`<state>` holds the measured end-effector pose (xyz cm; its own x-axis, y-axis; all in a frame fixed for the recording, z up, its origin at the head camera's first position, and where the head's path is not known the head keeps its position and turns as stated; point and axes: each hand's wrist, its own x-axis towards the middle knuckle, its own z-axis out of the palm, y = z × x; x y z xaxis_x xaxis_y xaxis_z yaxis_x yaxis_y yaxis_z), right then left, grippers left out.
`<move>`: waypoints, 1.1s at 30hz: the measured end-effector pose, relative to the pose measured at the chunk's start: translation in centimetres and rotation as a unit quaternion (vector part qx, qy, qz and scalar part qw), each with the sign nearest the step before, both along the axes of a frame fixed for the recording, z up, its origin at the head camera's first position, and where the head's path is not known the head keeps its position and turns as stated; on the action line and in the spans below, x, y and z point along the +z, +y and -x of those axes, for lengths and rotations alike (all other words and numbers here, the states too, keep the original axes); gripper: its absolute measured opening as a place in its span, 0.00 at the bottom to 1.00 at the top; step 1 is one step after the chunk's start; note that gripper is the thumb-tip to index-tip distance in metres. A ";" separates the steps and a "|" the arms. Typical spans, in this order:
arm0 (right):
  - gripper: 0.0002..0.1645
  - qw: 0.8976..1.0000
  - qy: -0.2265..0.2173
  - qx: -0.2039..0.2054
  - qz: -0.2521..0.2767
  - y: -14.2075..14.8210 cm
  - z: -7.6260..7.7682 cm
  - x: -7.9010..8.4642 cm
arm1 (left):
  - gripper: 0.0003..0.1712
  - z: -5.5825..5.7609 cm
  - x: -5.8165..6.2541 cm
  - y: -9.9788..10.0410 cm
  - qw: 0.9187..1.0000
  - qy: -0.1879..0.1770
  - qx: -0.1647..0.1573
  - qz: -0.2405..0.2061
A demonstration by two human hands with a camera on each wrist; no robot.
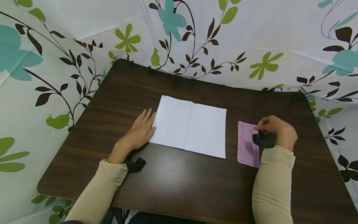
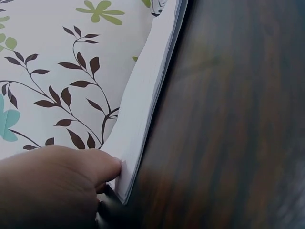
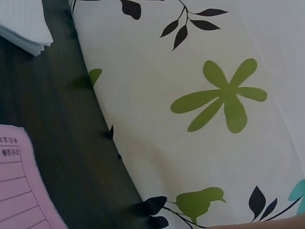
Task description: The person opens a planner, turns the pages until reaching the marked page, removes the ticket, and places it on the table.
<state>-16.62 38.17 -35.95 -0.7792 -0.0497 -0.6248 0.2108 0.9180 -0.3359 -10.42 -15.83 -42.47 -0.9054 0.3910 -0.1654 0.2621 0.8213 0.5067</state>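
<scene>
An open notebook (image 1: 208, 130) with ruled white pages lies on the dark wooden table. My left hand (image 1: 141, 129) rests flat at its left edge, fingers stretched out. In the left wrist view, the thumb of my left hand (image 2: 62, 179) touches the edge of the notebook (image 2: 143, 100). To the right of the notebook lies a pink printed sheet (image 1: 246, 144). My right hand (image 1: 275, 126), fingers bent, pinches that sheet near its upper right edge. In the right wrist view the pink sheet (image 3: 16, 186) shows ruled lines and small print; most of my right hand is outside that view.
The table (image 1: 167, 183) has a dark wood grain and rounded corners. A white cloth (image 1: 92, 18) printed with leaves, flowers and birds hangs behind and beside it. Black wrist mounts (image 1: 135, 165) sit on both wrists.
</scene>
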 end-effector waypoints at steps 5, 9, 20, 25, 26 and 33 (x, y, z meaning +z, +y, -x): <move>0.26 0.999 0.030 0.003 -0.030 -0.4 -0.8 0.9 | 0.37 -0.1 0.0 0.2 0.999 -0.001 0.006 -0.045; 0.33 0.996 0.078 0.043 -0.027 -3.1 -1.2 2.0 | 0.37 0.0 0.2 0.2 0.996 -0.010 0.028 -0.085; 0.62 0.990 0.018 0.143 -0.010 -10.0 0.3 0.5 | 0.34 0.3 -0.1 0.4 0.985 -0.018 0.068 -0.155; 0.70 0.991 0.001 0.134 -0.012 -10.6 0.2 0.0 | 0.33 0.4 -0.1 0.6 0.983 -0.021 0.071 -0.170; 0.71 0.991 0.001 0.135 -0.012 -10.7 0.2 0.0 | 0.33 0.4 -0.1 0.7 0.982 -0.021 0.070 -0.174; 0.75 0.989 0.015 0.142 -0.035 -11.4 0.0 -0.4 | 0.33 0.1 0.6 1.3 0.978 -0.035 0.074 -0.192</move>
<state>-16.64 26.76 -36.32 -0.7582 -0.2259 -0.6116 -0.0673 0.9602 -0.2711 -10.53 -14.54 -41.90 -0.9487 0.3016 -0.0947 0.1087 0.5928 0.7980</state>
